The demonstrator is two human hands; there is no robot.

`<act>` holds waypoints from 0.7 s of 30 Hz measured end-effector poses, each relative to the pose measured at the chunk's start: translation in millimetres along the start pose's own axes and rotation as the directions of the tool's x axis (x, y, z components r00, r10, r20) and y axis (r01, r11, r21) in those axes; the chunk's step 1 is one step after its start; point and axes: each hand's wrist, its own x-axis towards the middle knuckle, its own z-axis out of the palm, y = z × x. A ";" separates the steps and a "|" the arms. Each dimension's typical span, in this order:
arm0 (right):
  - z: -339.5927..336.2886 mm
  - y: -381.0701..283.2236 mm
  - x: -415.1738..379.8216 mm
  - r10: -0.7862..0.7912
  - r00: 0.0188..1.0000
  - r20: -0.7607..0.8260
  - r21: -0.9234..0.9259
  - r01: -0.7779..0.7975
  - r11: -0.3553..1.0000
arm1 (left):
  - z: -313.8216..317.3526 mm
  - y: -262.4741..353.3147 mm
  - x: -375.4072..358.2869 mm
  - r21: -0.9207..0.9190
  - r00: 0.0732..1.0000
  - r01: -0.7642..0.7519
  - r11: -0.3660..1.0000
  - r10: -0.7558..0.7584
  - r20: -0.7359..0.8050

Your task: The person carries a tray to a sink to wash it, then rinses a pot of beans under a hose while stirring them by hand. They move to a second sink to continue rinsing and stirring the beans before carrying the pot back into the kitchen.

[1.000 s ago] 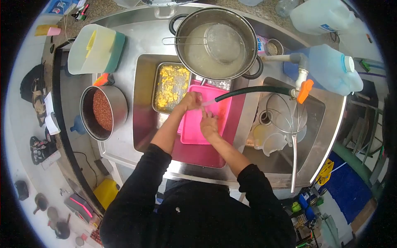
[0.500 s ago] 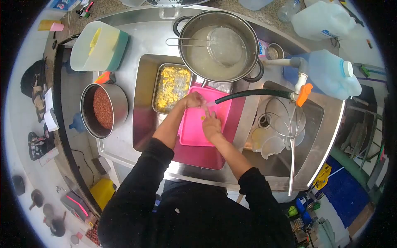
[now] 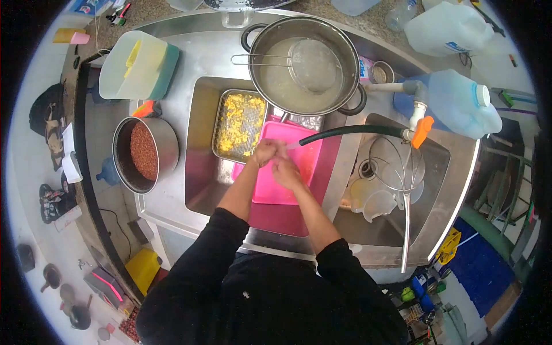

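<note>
Possibly, in the head view, a swing of the dark hose [image 3: 353, 129] could send spray past the pink tray [image 3: 275, 192] — which lies in the sink basin [image 3: 198, 132], long axis running away from the person, toward the stockpot [image 3: 276, 106]. Left hand [image 3: 265, 152] and right hand [image 3: 286, 171] meet near its tip — whether their fingers grip, I cannot tell.

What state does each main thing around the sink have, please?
Tap, open or shut unclear
Hose, fitted to tap
Left hand, near hose's end
Right hand, close to left hand
Pink tray, in sink, under hands
Metal tray, holding yellow pieces
Large pot, uncovered, holding cloudy liquid
Strainer, partly inside large pot
Small pot, uncovered, holding brown grains
Blue jug, capped
</note>
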 end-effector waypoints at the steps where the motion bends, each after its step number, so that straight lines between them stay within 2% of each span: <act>1: 0.5 5.0 7.3 -0.122 0.977 -0.172 0.167 0.151 0.974 | 0.1 -7.1 -3.7 -0.126 1.000 -0.022 0.992 0.019 -0.024; 2: 2.1 9.2 12.7 -0.126 0.977 -0.173 0.166 0.155 0.974 | -0.3 -12.4 -4.7 -0.251 0.998 -0.047 0.967 0.036 -0.049; 3: -1.2 7.8 16.0 0.120 0.984 -0.129 0.399 -0.059 0.915 | -2.3 -18.5 -3.2 -0.252 0.998 -0.048 0.967 0.037 -0.049; 4: -3.5 6.3 17.4 0.346 0.938 -0.027 0.596 -0.263 0.759 | -4.4 -25.7 -2.3 -0.273 0.998 -0.008 0.962 -0.010 -0.066; 5: -4.7 4.0 18.8 0.348 0.937 -0.026 0.594 -0.266 0.759 | -5.2 -33.3 -1.3 -0.294 0.995 0.032 0.955 -0.058 -0.080; 6: 0.1 7.2 20.0 0.370 0.921 -0.121 0.532 -0.254 0.807 | 3.0 -26.2 -8.7 -0.298 0.995 0.034 0.954 -0.060 -0.080; 7: 3.4 8.8 21.6 0.379 0.900 -0.217 0.467 -0.245 0.850 | 16.0 -8.3 -20.0 -0.467 0.997 0.024 0.884 -0.053 -0.048; 8: -1.9 1.3 19.2 0.378 0.901 -0.215 0.467 -0.245 0.850 | 24.6 2.4 -25.7 -0.620 0.999 0.020 0.785 -0.040 -0.019; 9: -11.1 -11.4 13.7 0.325 0.934 -0.148 0.209 -0.292 0.933 | 26.6 1.7 -24.1 -0.619 0.999 0.019 0.785 -0.041 -0.022; 10: -16.6 -21.9 8.7 0.291 0.954 -0.066 -0.066 -0.295 0.953 | 28.1 0.3 -23.3 -0.442 0.998 -0.046 0.896 0.019 -0.065; 11: -6.0 -16.4 6.5 0.291 0.955 -0.063 -0.066 -0.295 0.953 | 28.8 -1.1 -22.7 -0.247 0.992 -0.107 0.963 0.086 -0.093; 12: 11.1 -3.4 4.9 0.281 0.959 -0.047 -0.099 -0.284 0.954 | 24.8 -9.1 -18.0 -0.249 0.992 -0.105 0.963 0.085 -0.093; 13: 16.1 -0.4 2.9 0.273 0.962 -0.032 -0.134 -0.274 0.952 | 18.8 -19.8 -11.3 -0.045 0.993 -0.110 0.993 0.107 -0.051; 14: 20.3 2.9 0.4 0.276 0.961 -0.033 -0.137 -0.278 0.951 | 15.5 -30.1 -3.5 0.162 0.992 -0.120 0.979 0.122 -0.003; 15: 20.7 0.4 -1.8 0.317 0.948 -0.026 -0.173 -0.316 0.933 | 18.0 -31.3 -0.3 0.160 0.993 -0.119 0.980 0.120 0.000; 17: 18.6 -2.4 -3.7 0.359 0.933 -0.025 -0.206 -0.356 0.911 | 21.7 -32.8 5.7 0.439 0.973 -0.214 0.873 0.231 0.015; 18: 17.3 -2.4 -4.5 0.338 0.941 0.010 -0.220 -0.327 0.919 | 22.6 -36.2 6.9 0.440 0.973 -0.215 0.872 0.230 0.019; 20: 14.3 -2.4 -5.5 0.318 0.947 0.046 -0.235 -0.299 0.925 | 25.4 -44.4 7.6 0.214 0.962 -0.210 0.954 0.241 -0.129; 21: 12.1 -4.9 -4.8 0.362 0.928 0.085 -0.239 -0.333 0.912 | 29.1 -38.7 2.6 0.213 0.962 -0.210 0.954 0.241 -0.130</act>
